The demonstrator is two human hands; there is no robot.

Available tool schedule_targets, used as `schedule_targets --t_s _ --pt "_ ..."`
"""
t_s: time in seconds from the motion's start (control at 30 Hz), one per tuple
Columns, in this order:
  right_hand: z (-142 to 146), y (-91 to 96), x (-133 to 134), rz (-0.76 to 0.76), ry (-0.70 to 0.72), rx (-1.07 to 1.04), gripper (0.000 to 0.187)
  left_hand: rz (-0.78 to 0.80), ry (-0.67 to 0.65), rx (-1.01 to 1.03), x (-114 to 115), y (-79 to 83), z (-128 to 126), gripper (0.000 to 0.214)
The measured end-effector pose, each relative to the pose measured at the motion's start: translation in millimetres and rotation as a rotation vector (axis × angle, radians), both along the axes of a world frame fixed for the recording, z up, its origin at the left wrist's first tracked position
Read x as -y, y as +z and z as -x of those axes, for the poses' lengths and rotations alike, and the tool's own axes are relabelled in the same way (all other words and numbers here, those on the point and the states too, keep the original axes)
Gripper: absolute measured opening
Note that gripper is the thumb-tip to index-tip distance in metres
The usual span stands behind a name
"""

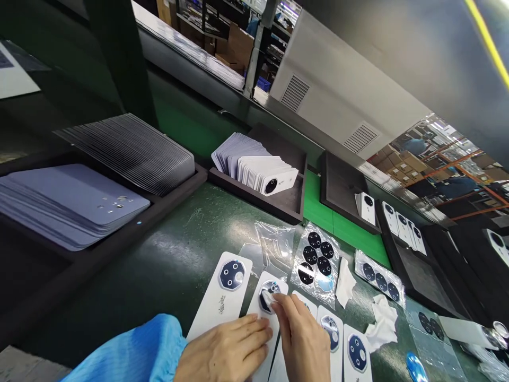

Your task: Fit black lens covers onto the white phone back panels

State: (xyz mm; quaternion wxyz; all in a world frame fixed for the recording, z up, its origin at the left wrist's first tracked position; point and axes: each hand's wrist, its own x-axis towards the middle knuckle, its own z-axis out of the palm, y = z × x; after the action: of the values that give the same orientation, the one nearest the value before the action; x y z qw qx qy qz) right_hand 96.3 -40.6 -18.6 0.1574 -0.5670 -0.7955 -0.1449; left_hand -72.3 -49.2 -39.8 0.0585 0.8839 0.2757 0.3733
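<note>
A white phone back panel [253, 307] with a dark round camera area lies under both my hands. My left hand [226, 350] rests flat on its lower part, fingers stretched out. In my right hand [304, 337], thumb and fingers pinch a small white wipe [269, 299] against the camera area, partly covering it. Left of it lies another white panel [212, 292] with its octagonal-edged camera area [231, 275] showing. More white panels stand in a row to the right, among them one panel [348, 361] at the end; my right hand hides parts of the nearer ones.
Black foam trays [254, 192] at the back hold panels on edge. A large tray [175, 199] on the left holds grey panels. Clear sheets with black discs [310, 254], crumpled white wipes [382, 321] and a shiny blue object [415, 367] lie on the green bench [167, 260].
</note>
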Motion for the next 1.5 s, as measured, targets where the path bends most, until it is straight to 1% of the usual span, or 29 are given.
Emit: schedule_targets --t_s 0.07,0.13,0.23,0.33,0.47,0.63,0.73,0.83,1.03,1.23,1.4,1.5 --pt "9.7 -0.4 -0.6 0.017 0.036 0.01 0.047 -0.002 -0.015 -0.022 0.7 5.3 11.9 0.051" --pt "22.1 0.7 -3.6 0.024 0.089 0.015 0.045 -0.01 -0.007 -0.037 1.7 6.9 26.5 0.046" --pt "40.9 2.9 -10.0 0.011 0.141 0.022 0.047 -0.024 0.062 -0.078 3.1 1.7 45.7 0.037" --pt "54.1 2.4 -15.0 0.01 0.154 0.045 0.048 -0.047 0.142 -0.117 3.3 -6.5 54.7 0.036" --pt "60.8 -0.5 -16.9 -0.001 0.174 0.096 0.046 -0.081 0.173 -0.095 1.6 -10.7 55.7 0.04" --pt "60.0 1.1 -15.8 -0.011 0.213 0.189 0.035 -0.069 0.185 -0.067 -1.0 -10.2 56.3 0.045" --pt "60.1 3.0 -15.4 0.004 0.231 0.193 0.032 -0.059 0.174 -0.063 -1.7 -10.1 57.8 0.048" --pt "61.0 3.5 -15.8 0.022 0.246 0.189 0.031 -0.052 0.164 -0.035 -2.1 -10.1 59.4 0.047" --pt "60.4 2.9 -17.8 0.0 0.245 0.198 0.031 -0.018 0.141 -0.028 -2.5 -11.5 60.4 0.041" --pt "59.6 2.6 -17.6 0.026 0.251 0.192 0.032 0.003 0.126 -0.015 -3.3 -12.9 60.0 0.041" --pt "59.4 2.7 -17.8 0.011 0.236 0.187 0.035 0.055 0.099 -0.026 -2.1 -15.3 61.2 0.033" --pt "60.5 2.6 -16.7 0.021 0.242 0.188 0.037 0.05 0.099 -0.015 -1.5 -16.3 60.7 0.036"
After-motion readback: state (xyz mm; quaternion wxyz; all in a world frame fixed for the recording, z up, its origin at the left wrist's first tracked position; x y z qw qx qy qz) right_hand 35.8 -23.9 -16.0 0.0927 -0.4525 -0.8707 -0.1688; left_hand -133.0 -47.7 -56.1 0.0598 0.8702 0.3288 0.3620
